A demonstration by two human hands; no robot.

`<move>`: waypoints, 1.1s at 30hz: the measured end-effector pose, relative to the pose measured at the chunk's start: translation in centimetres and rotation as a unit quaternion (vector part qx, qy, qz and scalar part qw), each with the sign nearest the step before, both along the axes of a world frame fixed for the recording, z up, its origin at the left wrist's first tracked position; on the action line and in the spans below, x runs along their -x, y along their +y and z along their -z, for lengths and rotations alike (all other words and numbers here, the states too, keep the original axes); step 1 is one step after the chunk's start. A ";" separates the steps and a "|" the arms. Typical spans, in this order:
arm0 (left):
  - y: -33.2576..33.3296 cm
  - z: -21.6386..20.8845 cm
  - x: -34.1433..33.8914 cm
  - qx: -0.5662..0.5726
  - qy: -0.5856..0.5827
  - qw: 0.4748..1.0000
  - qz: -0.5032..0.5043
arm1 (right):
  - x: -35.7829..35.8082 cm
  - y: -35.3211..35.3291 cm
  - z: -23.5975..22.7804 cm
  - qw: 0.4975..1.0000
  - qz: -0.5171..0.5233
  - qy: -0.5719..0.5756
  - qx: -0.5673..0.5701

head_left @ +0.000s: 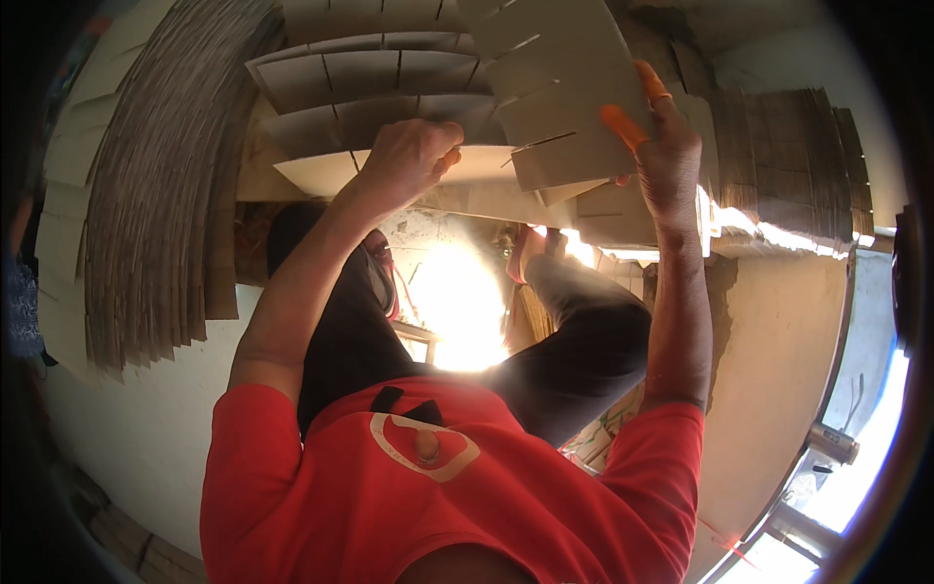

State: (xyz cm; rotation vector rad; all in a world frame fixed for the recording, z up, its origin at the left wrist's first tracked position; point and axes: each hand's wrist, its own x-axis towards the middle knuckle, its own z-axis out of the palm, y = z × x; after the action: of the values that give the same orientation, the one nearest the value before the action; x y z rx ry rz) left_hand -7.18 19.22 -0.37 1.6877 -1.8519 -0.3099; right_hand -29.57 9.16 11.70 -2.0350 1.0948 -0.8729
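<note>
My right hand [669,161], with orange covers on the thumb and a finger, grips the right edge of a slotted cardboard sheet [559,97]. The sheet is tilted, and short slits run in from its left side. Left of it, my left hand [413,158] is closed, fingers curled; whatever it may hold is hidden. It is over the nearest of several slotted cardboard strips [321,173], which stand on edge in rows crossed by other pieces. The sheet's lower corner overlaps the right end of these strips.
A tall stack of cardboard sheets [161,185] rises at the left. Another cardboard stack [788,156] stands at the right, beside a plain tan panel [773,370]. Bright light glares between my legs below the work surface.
</note>
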 end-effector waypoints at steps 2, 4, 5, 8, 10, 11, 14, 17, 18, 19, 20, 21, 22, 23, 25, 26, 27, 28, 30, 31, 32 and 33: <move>0.0 0.0 -0.1 0.000 0.005 1.000 0.002 | -0.1 0.0 -0.3 1.000 -0.002 0.016 0.012; 0.1 -0.3 -0.1 -0.005 0.012 1.000 0.006 | -0.3 0.1 -0.2 1.000 -0.004 0.029 0.007; -0.1 -0.6 -0.3 -0.006 0.006 1.000 0.012 | -0.4 0.1 -0.1 0.999 -0.003 0.033 -0.002; -1.3 -2.1 -1.2 0.063 -0.005 0.998 0.005 | -0.4 0.1 -0.1 0.999 -0.001 0.050 -0.008; -3.2 -2.5 -2.9 0.205 -0.006 0.978 -0.040 | -0.6 0.1 -0.1 0.998 0.001 0.063 0.000; -4.5 -2.1 -4.1 0.213 -0.050 0.975 -0.042 | -0.8 0.1 -0.3 0.997 0.003 0.071 0.008; -7.0 -0.9 -6.5 0.214 -0.145 0.965 -0.045 | -0.9 0.3 -0.2 0.997 0.004 0.073 0.023; -7.3 -0.9 -6.5 0.176 -0.155 0.971 -0.042 | -0.9 0.6 -0.2 0.998 0.014 0.064 0.025; -7.0 -1.1 -6.2 0.168 -0.152 0.973 -0.043 | -0.9 0.8 -0.1 0.998 0.020 0.061 0.022; -6.8 -1.2 -6.0 0.159 -0.149 0.975 -0.044 | -0.7 0.8 -0.2 0.998 0.018 0.062 0.007; -6.7 -1.0 -6.0 0.163 -0.139 0.976 -0.051 | -0.7 0.7 -0.5 0.998 0.012 0.064 -0.008; -6.6 -0.5 -5.9 0.166 -0.128 0.976 -0.059 | -0.7 0.7 -0.7 0.998 0.005 0.066 -0.023; -6.5 -0.2 -6.0 0.169 -0.118 0.976 -0.067 | -0.8 0.8 -0.7 0.996 -0.008 0.076 -0.041; -6.4 -0.4 -5.9 0.151 -0.107 0.981 -0.060 | -0.9 0.8 -0.7 0.994 -0.020 0.085 -0.058; -6.3 -0.9 -5.6 0.115 -0.085 0.989 -0.048 | -1.1 0.6 -0.4 0.992 -0.037 0.093 -0.077; -6.3 -1.1 -5.6 0.108 -0.084 0.989 -0.048 | -1.0 0.5 0.1 0.992 -0.041 0.092 -0.080; -6.4 -1.2 -5.5 0.102 -0.082 0.990 -0.047 | -1.0 0.3 0.5 0.991 -0.044 0.090 -0.083; -6.4 -1.3 -5.6 0.095 -0.081 0.991 -0.047 | -1.0 0.1 0.8 0.988 -0.070 0.096 -0.098; -6.5 -1.1 -5.9 0.098 -0.086 0.990 -0.047 | -1.2 -0.5 1.3 0.978 -0.120 0.107 -0.130; -6.5 -1.0 -6.0 0.099 -0.089 0.990 -0.047 | -1.4 -0.6 1.4 0.972 -0.134 0.118 -0.150; -6.6 -0.9 -6.0 0.094 -0.088 0.990 -0.053 | -1.7 -0.7 1.4 0.966 -0.148 0.131 -0.169; -6.6 -0.8 -6.0 0.088 -0.086 0.991 -0.059 | -1.9 -0.8 1.3 0.958 -0.161 0.143 -0.188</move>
State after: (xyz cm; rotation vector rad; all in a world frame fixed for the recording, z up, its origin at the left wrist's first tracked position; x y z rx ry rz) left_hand -1.20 12.62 0.46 1.7362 -1.8328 0.0496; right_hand -27.66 8.38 10.35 -1.9687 0.9511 -0.1882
